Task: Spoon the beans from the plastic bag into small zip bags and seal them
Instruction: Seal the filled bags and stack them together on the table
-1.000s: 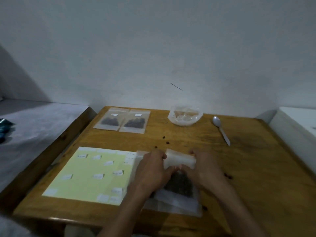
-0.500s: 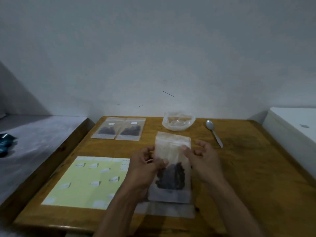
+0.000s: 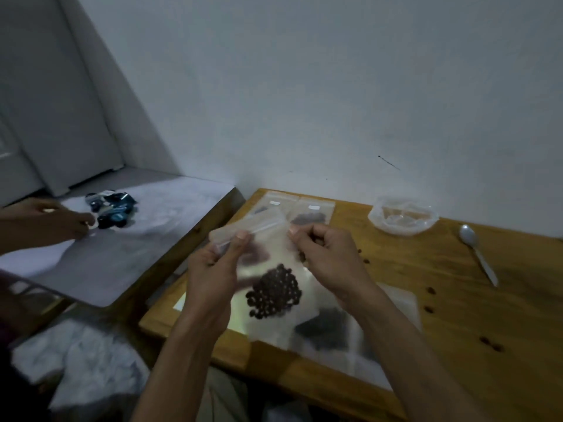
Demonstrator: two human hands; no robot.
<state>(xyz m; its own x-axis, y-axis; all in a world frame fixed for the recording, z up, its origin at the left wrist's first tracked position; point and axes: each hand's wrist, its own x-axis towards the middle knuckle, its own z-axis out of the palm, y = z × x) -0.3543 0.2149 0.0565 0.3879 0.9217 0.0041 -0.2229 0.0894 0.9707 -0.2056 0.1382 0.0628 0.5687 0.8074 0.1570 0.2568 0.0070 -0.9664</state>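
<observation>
Two bare forearms, no sleeves in view, left hand [image 3: 213, 269] and right hand [image 3: 330, 257] without gloves, rings, watch or bands, short trimmed fingernails, thumbnails showing pale.

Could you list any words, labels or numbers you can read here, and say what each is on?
No text can be read.
Small white labels on the two filled zip bags at the table's far edge: too small and blurred.
Held zip bag: no print visible.
Dark blue wrappers on the grey surface: blurred, unreadable.
</observation>
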